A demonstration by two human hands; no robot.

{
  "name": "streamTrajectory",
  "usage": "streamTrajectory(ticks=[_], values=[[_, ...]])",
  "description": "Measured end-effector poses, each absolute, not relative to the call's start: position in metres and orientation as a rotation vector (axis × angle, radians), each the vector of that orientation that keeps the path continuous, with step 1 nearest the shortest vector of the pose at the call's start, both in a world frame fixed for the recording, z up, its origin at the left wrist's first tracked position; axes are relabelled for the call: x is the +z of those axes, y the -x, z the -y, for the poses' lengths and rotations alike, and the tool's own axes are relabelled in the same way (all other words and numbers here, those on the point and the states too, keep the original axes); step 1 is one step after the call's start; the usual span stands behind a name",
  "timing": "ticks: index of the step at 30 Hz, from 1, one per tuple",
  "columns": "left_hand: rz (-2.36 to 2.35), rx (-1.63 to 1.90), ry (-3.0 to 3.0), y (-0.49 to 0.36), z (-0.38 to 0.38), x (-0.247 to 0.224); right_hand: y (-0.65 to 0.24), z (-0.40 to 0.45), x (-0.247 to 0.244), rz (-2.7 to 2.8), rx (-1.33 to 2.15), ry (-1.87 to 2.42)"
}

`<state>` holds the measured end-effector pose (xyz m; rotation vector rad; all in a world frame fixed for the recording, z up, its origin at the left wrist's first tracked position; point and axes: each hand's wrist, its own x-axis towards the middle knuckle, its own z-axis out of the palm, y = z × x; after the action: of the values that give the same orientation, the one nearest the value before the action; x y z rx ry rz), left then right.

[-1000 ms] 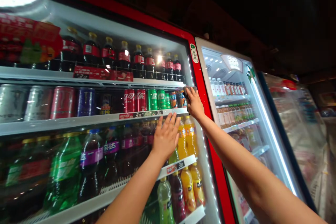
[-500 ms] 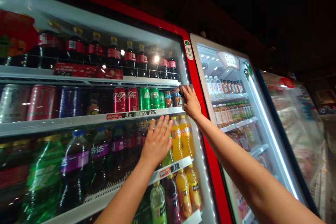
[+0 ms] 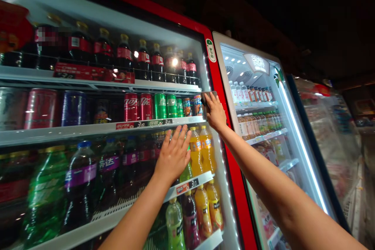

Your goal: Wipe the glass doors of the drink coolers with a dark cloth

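Note:
My left hand [image 3: 173,155] lies flat with fingers stretched out against the glass door [image 3: 123,2] of a red-framed drinks fridge, in front of the bottles. It holds nothing. My right hand [image 3: 216,111] is higher and further right, by the door's right edge. Its fingers press over a small dark block [image 3: 206,97], perhaps a sponge; the palm hides most of it. Behind the glass beside it stand orange cans [image 3: 197,105] and green cans [image 3: 160,105]. Yellow bottles [image 3: 206,144] show just below.
The red frame [image 3: 218,74] runs down the right side of the door. A second lit fridge [image 3: 254,64] with bottles stands beyond it, then a cabinet behind a clear plastic curtain [image 3: 322,125]. Cola bottles [image 3: 124,52] fill the upper shelf.
My right hand and the dark block have shifted slightly down and right relative to the door. My left hand stays flat on the glass. The view has moved a little.

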<state>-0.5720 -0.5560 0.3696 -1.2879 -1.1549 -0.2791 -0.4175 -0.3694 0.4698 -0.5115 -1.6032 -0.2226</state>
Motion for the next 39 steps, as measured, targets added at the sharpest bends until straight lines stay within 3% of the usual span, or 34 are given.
streamTrajectory(ticks=[5,11,19,26,33,39], values=[[1.162,-0.305,1.312,0.571,0.556,0.369,0.418,0.375,0.412,1.574,-0.202,0.646],[1.166,-0.291,1.307,0.57,0.556,0.369,0.413,0.381,0.339,1.621,-0.231,0.507],[1.197,-0.266,1.303,0.57,0.556,0.367,0.427,0.379,0.402,1.54,-0.126,0.463],[1.195,-0.275,1.313,0.572,0.554,0.365,0.424,0.386,0.358,1.66,-0.277,0.314],[1.217,-0.281,1.315,0.569,0.557,0.364,0.436,0.389,0.397,1.542,-0.173,0.444],[1.245,-0.241,1.34,0.567,0.564,0.365,0.426,0.4,0.36,1.729,-0.312,0.281]])
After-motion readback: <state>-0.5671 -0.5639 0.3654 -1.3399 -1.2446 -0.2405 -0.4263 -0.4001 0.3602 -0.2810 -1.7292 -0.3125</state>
